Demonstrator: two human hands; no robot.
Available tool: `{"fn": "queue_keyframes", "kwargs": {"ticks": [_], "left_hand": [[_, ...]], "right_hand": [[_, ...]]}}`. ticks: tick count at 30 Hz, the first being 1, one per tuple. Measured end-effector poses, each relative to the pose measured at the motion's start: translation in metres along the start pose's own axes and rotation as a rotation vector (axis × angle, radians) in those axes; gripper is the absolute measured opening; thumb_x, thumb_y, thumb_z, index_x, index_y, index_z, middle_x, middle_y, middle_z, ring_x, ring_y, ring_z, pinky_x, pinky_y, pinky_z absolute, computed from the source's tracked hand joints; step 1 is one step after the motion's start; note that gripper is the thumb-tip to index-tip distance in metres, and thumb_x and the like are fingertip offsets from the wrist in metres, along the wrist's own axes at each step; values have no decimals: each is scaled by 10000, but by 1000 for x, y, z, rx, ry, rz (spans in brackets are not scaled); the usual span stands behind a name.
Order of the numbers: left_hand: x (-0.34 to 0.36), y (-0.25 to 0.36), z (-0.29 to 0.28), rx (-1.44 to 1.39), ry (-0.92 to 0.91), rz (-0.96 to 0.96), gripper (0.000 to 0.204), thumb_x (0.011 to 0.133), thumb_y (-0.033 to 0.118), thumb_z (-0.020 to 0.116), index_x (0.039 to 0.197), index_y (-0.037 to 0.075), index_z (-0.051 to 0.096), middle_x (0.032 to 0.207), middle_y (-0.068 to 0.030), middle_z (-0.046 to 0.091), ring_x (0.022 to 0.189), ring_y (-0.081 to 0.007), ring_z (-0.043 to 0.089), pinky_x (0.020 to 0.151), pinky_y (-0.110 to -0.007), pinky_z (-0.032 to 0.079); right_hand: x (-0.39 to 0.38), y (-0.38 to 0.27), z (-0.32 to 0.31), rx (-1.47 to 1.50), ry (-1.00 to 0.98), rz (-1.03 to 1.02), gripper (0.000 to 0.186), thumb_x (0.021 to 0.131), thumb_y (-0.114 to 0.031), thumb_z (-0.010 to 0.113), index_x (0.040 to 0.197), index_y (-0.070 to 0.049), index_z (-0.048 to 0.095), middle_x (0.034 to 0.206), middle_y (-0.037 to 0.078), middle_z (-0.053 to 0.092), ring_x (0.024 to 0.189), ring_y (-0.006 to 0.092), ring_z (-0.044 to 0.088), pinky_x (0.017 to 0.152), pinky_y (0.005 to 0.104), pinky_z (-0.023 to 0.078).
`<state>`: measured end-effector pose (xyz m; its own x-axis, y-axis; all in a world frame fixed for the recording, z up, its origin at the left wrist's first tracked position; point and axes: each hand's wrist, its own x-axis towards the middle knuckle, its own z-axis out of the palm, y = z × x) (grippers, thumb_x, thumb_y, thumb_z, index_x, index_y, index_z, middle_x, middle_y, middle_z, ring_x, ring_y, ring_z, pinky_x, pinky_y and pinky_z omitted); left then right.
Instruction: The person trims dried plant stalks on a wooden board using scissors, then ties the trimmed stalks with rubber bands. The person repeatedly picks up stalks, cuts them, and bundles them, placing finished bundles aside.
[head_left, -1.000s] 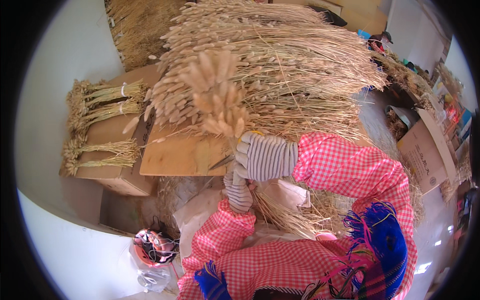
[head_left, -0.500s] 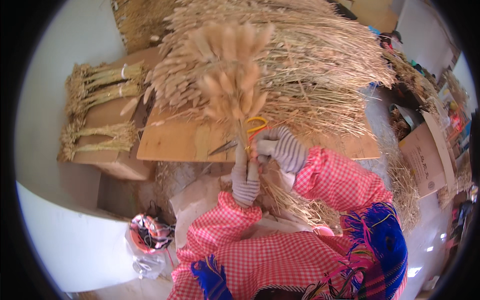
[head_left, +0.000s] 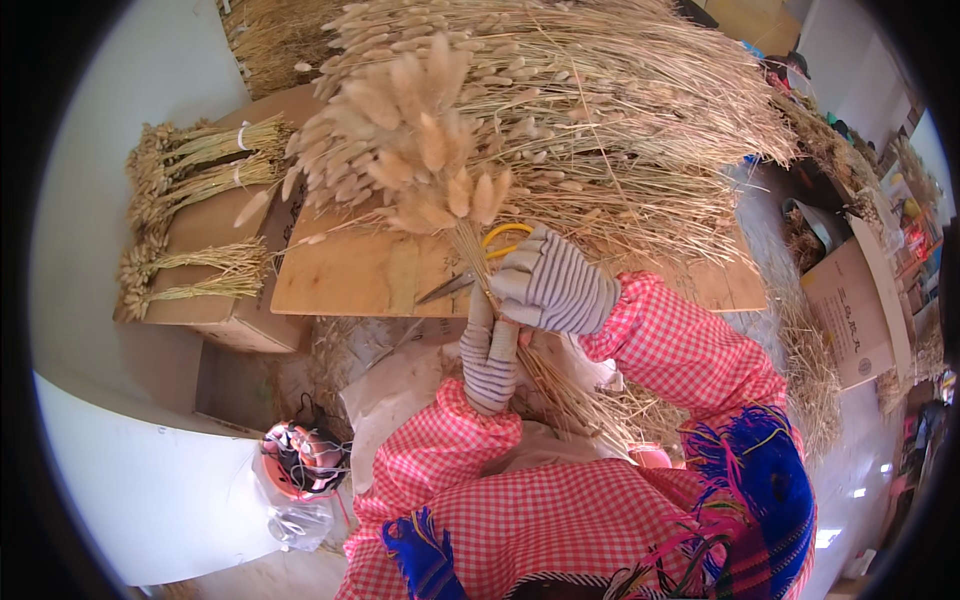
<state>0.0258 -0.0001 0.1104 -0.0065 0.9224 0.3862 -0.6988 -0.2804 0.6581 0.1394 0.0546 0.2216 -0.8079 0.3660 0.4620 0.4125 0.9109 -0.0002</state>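
Observation:
A bunch of dried bunny-tail grass stands in my grip, its fluffy tan heads fanned out over the table edge. My left hand, in a grey striped glove, is closed round the stems, which run down to the lower right. Just above it, my gloved right hand has its fingers curled over the same stems; its fingertips are partly hidden. Behind the hands, scissors with yellow handles lie on the wooden tabletop, blades pointing left.
A large heap of loose grass stalks covers most of the tabletop. On the left, tied bundles rest on a cardboard box. A pink tub of odds and ends stands at lower left. An open carton is on the right.
The bunch has tilted and shifted left, its heads now lower left. My right hand has turned so its back faces up, and its fingers have come over the stems.

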Motion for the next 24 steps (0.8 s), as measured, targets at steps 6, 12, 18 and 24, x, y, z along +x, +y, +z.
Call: {"fn": "queue_keyframes", "kwargs": {"ticks": [6, 12, 18, 24], "left_hand": [[-8, -7, 2, 215, 143, 28, 557, 965, 27, 416, 1492, 81, 243, 951, 6, 548, 724, -49, 449, 637, -177, 389], [3, -3, 1, 69, 105, 8, 543, 944, 74, 445, 1469, 69, 304, 908, 11, 542, 676, -58, 442, 603, -194, 381], [2, 9, 10, 40, 153, -96, 521, 909, 148, 499, 1400, 27, 371, 886, 11, 532, 675, -61, 438, 603, -189, 376], [4, 12, 12, -69, 109, -149, 477, 907, 150, 508, 1361, 40, 412, 858, 8, 520, 665, -65, 442, 591, -193, 372]], "right_hand": [[1, -23, 19, 1320, 144, 1181, 100, 847, -151, 574, 828, -56, 600, 623, 30, 591, 469, 110, 558, 393, 252, 459], [-8, -9, 16, -3, 111, 254, 143, 804, -213, 586, 891, -100, 589, 797, 35, 616, 696, 218, 610, 641, 350, 471], [-9, 6, 9, -469, -58, -146, 311, 779, -297, 548, 1027, -115, 597, 908, 24, 576, 858, 207, 598, 736, 368, 462], [-6, 14, 1, -511, 11, -298, 357, 720, -354, 594, 968, -97, 602, 822, 23, 551, 780, 205, 587, 705, 365, 472]]}}
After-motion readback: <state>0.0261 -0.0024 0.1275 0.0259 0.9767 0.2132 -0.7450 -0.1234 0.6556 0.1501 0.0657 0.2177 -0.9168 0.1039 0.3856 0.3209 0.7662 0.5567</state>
